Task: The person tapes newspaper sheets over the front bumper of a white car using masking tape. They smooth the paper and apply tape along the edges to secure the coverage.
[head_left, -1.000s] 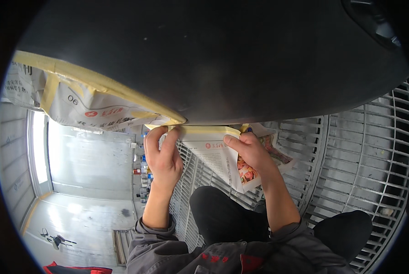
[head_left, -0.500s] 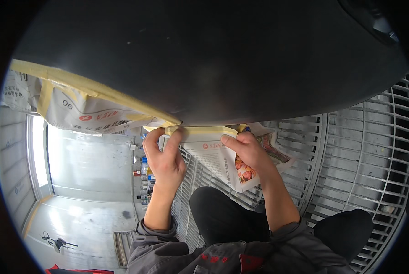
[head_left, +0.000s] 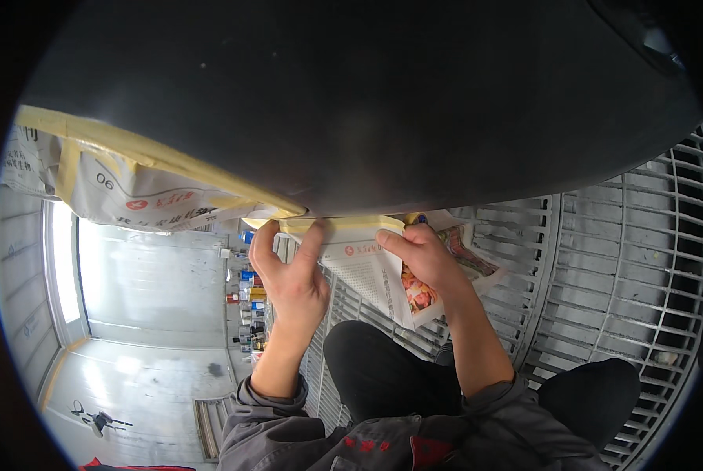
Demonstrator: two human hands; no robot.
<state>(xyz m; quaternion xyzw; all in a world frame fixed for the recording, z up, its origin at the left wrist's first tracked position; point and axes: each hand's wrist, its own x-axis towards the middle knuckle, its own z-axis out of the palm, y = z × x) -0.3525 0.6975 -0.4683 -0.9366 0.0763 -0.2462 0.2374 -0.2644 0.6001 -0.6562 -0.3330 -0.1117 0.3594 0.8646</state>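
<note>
A newspaper sheet with a strip of yellow masking tape along its top edge hangs below the lower edge of a dark, smooth panel. My left hand has two digits spread apart, their tips touching the taped edge at its left part. With thumb and fingers, my right hand pinches the sheet near its upper right corner. Further left, another newspaper covering is fixed along the panel's edge with yellow tape. The fingers behind the sheet are hidden.
Metal floor grating spreads below and to the right. My bent knees are close beneath the sheet. Several bottles and cans stand at the left, by a pale wall. A dark fixture is at lower left.
My left hand's right-hand digit has shifted slightly right along the taped edge, and the two digits are further apart. My right hand keeps its pinch on the newspaper sheet.
</note>
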